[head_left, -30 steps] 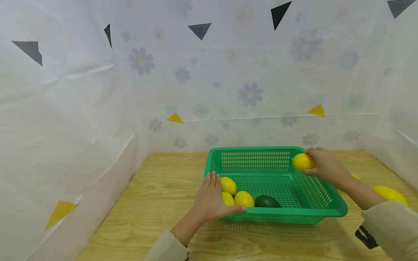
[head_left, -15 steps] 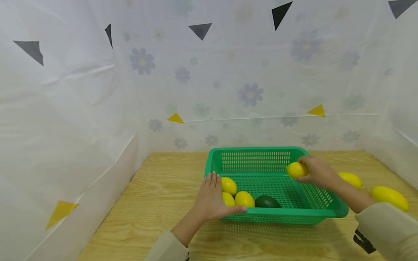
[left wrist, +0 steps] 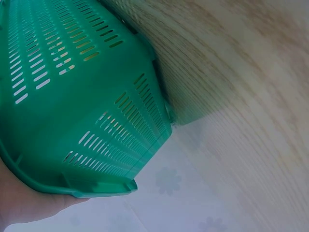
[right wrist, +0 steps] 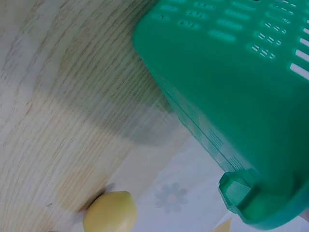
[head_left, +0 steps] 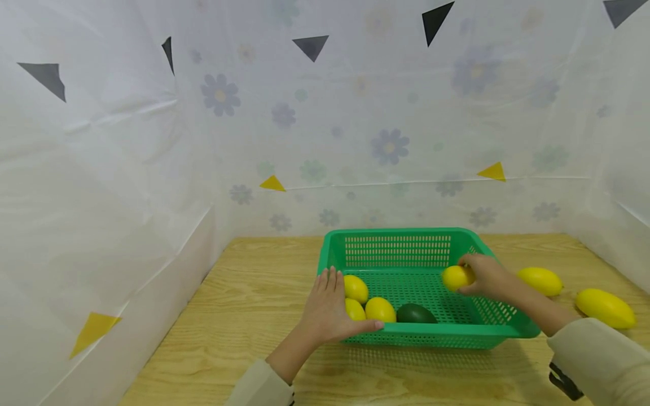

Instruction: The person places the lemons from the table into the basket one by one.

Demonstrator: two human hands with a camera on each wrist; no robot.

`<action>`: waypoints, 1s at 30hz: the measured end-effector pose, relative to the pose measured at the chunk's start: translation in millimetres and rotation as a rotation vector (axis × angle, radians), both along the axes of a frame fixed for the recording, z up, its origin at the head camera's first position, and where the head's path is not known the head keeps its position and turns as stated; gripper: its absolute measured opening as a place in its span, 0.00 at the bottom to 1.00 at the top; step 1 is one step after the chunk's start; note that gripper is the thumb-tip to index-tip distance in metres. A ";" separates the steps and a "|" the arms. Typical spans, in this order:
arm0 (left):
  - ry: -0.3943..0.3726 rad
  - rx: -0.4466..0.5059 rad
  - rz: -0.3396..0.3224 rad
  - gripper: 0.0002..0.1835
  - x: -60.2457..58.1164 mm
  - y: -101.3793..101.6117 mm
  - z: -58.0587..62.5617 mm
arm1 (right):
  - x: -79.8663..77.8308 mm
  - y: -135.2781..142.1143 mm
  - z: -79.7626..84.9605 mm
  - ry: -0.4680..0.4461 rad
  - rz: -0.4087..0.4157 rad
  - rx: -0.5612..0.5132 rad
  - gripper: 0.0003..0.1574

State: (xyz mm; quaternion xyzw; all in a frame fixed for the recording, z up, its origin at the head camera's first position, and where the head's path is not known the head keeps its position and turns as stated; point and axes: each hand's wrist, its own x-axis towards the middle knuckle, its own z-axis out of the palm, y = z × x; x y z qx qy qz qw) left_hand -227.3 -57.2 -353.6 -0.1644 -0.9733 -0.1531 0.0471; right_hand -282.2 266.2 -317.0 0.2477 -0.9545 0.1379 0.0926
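Observation:
A green plastic basket (head_left: 447, 329) with slotted walls stands on the table. My left hand (head_left: 327, 316) rests on its front left corner with straight fingers, the thumb along the front rim. Beside that hand, inside the basket, lie three lemons, one of them nearest the front middle (head_left: 380, 309), and a dark green avocado-like fruit (head_left: 416, 313). My right hand (head_left: 487, 276) reaches over the right wall and pinches another lemon (head_left: 457, 278) between thumb and fingers, low inside the basket. Whether this lemon touches the basket floor I cannot tell.
Two longer yellow fruits, a nearer one (head_left: 605, 308) and a farther one (head_left: 540, 281), lie on the wooden table (head_left: 244, 304) right of the basket. White flower-printed sheeting (head_left: 345, 113) with triangle stickers encloses the table at the back and sides.
My right hand has moved the lemon from above the basket's right rim leftward and down into the basket. The left hand and the basket have stayed in place.

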 end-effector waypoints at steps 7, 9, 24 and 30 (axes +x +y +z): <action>0.009 -0.004 -0.002 0.62 0.3 -0.3 0.0 | -0.1 1.4 -4.7 -0.062 0.003 0.015 0.31; 0.012 -0.003 -0.002 0.62 0.1 -0.4 -0.5 | -0.6 1.5 -6.5 -0.068 0.003 0.020 0.31; 0.026 0.013 -0.007 0.62 -0.1 -0.9 -1.6 | -0.1 0.7 -16.6 -0.112 0.045 0.046 0.31; 0.022 0.005 -0.008 0.62 -0.6 -0.7 -2.0 | -1.1 0.2 -19.7 -0.114 0.059 0.072 0.29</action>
